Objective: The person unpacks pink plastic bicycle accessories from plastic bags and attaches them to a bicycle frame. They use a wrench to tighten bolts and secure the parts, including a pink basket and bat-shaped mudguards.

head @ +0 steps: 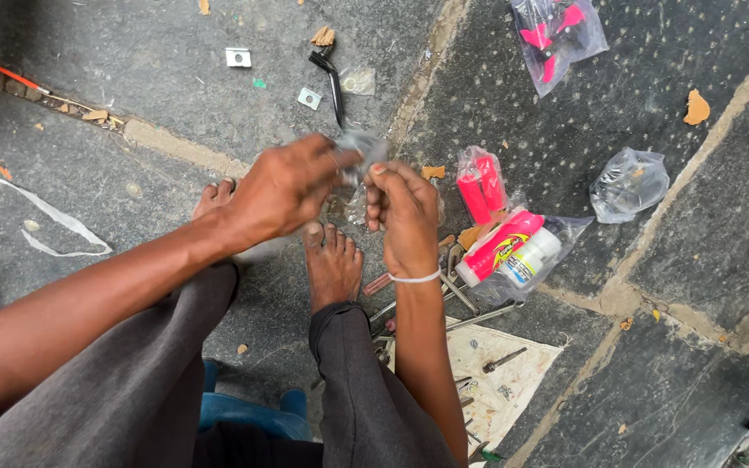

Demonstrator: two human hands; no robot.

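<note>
Two hands meet over a small clear plastic packet (359,149), held above the stone floor (175,78) just ahead of the person's bare feet (333,264). The left hand (286,186) closes over the packet's near side, thumb and forefinger pressed together on the crumpled film. The right hand (405,217), with a white band (415,278) at the wrist, pinches the packet's other edge between thumb tip and curled fingers. Neither hand is spread; both are shut on the same packet.

By the look of it, the work is at an early stage: the packet seems still being pulled open or worked at, and whether anything has come out of it cannot be told, as the hands hide its contents.

Around it lie other bags, apparently unopened. A bag with pink parts (556,35) sits at the floor's far edge; a red-filled pouch (481,186) lies just beside the right hand; a bag with a pink tube and a white bottle (513,251) lies near the right wrist; a crumpled clear bag (628,184) rests well apart to the right. A black tool (333,78) and two small metal plates (237,57) lie beyond the hands. Loose metal tools (470,303) rest beside a white cloth (496,381) near the right forearm.
</note>
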